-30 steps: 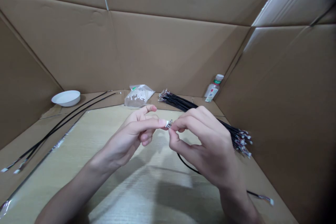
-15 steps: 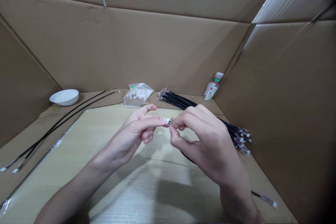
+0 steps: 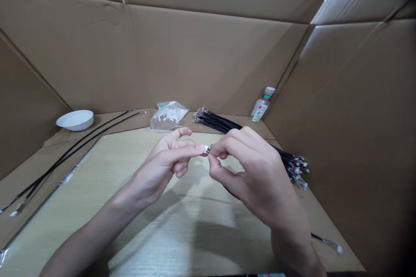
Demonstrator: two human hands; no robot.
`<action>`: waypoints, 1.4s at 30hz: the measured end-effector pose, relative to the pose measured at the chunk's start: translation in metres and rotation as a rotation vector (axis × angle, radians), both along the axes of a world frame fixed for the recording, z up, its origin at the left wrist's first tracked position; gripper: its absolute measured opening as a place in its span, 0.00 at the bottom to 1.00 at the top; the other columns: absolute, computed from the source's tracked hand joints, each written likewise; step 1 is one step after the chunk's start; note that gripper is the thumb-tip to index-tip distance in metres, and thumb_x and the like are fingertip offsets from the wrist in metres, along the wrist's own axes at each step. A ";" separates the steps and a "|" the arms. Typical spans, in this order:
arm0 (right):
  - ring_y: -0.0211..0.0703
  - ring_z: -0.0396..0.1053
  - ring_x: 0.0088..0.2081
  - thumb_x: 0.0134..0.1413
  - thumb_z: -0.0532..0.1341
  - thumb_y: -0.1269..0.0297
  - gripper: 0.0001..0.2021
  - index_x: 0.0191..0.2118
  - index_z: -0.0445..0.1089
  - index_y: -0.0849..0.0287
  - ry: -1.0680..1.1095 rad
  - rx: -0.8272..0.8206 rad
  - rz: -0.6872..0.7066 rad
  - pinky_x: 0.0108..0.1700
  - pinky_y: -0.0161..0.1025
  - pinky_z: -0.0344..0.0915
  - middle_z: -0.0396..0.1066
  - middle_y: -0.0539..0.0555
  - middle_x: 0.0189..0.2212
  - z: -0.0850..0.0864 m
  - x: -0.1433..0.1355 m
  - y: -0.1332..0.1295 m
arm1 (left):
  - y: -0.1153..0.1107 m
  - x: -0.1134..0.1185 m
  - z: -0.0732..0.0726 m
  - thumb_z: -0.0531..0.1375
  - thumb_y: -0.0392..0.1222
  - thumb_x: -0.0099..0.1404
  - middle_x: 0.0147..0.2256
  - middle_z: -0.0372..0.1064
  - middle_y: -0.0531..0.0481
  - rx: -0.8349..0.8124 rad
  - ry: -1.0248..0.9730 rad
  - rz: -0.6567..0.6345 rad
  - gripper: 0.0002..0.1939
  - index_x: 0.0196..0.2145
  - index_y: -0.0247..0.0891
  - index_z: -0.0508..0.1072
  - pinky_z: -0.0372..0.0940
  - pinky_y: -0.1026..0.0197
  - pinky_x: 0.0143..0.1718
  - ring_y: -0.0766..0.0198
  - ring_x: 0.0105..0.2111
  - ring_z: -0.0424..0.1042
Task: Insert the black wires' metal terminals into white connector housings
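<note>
My left hand (image 3: 172,153) pinches a small white connector housing (image 3: 206,149) between thumb and forefinger, its other fingers loosely curled. Close against it, my right hand (image 3: 247,169) grips the thin wire ends (image 3: 210,149) of a black cable in a fingertip pinch. Metal tips of the wires meet the housing; whether any sit inside it is too small to tell. Part of the black cable (image 3: 231,192) shows beneath my right hand, and its far end with a white connector (image 3: 339,249) lies to the right of my wrist.
A bundle of black cables (image 3: 217,122) lies behind my right hand. At the back are a clear bag of white housings (image 3: 169,115) and a bottle (image 3: 262,104). Two cables (image 3: 65,159) and a white bowl (image 3: 75,120) sit at left. Cardboard walls (image 3: 208,60) enclose the table.
The view has shifted slightly, so everything sits a little further left. Both hands keep their pinch, and the housing and wire ends look slightly closer together.
</note>
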State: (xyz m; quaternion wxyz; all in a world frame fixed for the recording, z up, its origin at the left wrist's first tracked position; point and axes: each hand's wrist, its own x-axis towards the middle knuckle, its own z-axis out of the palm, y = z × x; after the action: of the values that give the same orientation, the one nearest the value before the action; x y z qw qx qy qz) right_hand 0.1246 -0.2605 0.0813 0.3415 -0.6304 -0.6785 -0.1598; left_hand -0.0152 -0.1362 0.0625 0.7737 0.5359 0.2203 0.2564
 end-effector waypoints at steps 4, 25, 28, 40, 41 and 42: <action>0.44 0.63 0.35 0.64 0.60 0.74 0.08 0.32 0.70 0.60 -0.071 -0.003 -0.032 0.37 0.43 0.62 0.71 0.53 0.31 0.000 -0.001 0.000 | 0.000 0.001 -0.003 0.72 0.38 0.61 0.17 0.57 0.64 0.084 -0.022 0.031 0.23 0.46 0.40 0.64 0.48 0.71 0.19 0.75 0.17 0.51; 0.43 0.70 0.39 0.63 0.67 0.72 0.08 0.46 0.70 0.57 0.194 0.278 0.151 0.40 0.42 0.68 0.74 0.52 0.38 -0.006 0.004 0.017 | -0.008 -0.004 0.010 0.73 0.35 0.59 0.23 0.66 0.63 -0.023 -0.203 0.199 0.26 0.47 0.41 0.61 0.48 0.74 0.16 0.78 0.15 0.49; 0.44 0.73 0.39 0.63 0.66 0.74 0.07 0.43 0.73 0.57 0.161 0.312 0.176 0.40 0.43 0.69 0.77 0.52 0.37 -0.007 0.004 0.017 | -0.006 -0.005 0.012 0.73 0.36 0.59 0.20 0.62 0.64 -0.011 -0.223 0.210 0.25 0.45 0.41 0.63 0.47 0.73 0.16 0.78 0.15 0.48; 0.43 0.74 0.38 0.62 0.66 0.77 0.07 0.41 0.75 0.57 0.177 0.412 0.095 0.41 0.43 0.72 0.79 0.53 0.36 -0.017 -0.011 0.025 | -0.007 -0.006 0.006 0.73 0.36 0.60 0.22 0.68 0.63 0.058 -0.258 0.224 0.25 0.46 0.41 0.63 0.50 0.74 0.17 0.79 0.16 0.52; 0.43 0.74 0.39 0.62 0.66 0.76 0.07 0.41 0.76 0.57 0.223 0.415 0.087 0.42 0.44 0.73 0.79 0.53 0.37 -0.018 -0.013 0.026 | -0.007 -0.006 0.006 0.73 0.36 0.60 0.22 0.68 0.63 0.054 -0.261 0.226 0.25 0.46 0.41 0.63 0.50 0.74 0.17 0.79 0.16 0.52; 0.43 0.75 0.39 0.62 0.66 0.74 0.06 0.42 0.76 0.57 0.310 0.400 0.094 0.42 0.43 0.73 0.79 0.53 0.38 -0.019 -0.014 0.026 | -0.007 -0.005 0.006 0.73 0.36 0.60 0.22 0.68 0.63 0.048 -0.263 0.229 0.25 0.46 0.41 0.63 0.49 0.74 0.17 0.78 0.15 0.52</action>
State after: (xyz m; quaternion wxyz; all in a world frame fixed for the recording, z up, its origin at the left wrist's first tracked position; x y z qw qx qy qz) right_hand 0.1106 -0.2343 0.0620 0.5663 -0.5353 -0.6014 -0.1761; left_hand -0.0205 -0.1437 0.0687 0.7484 0.4876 0.1708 0.4160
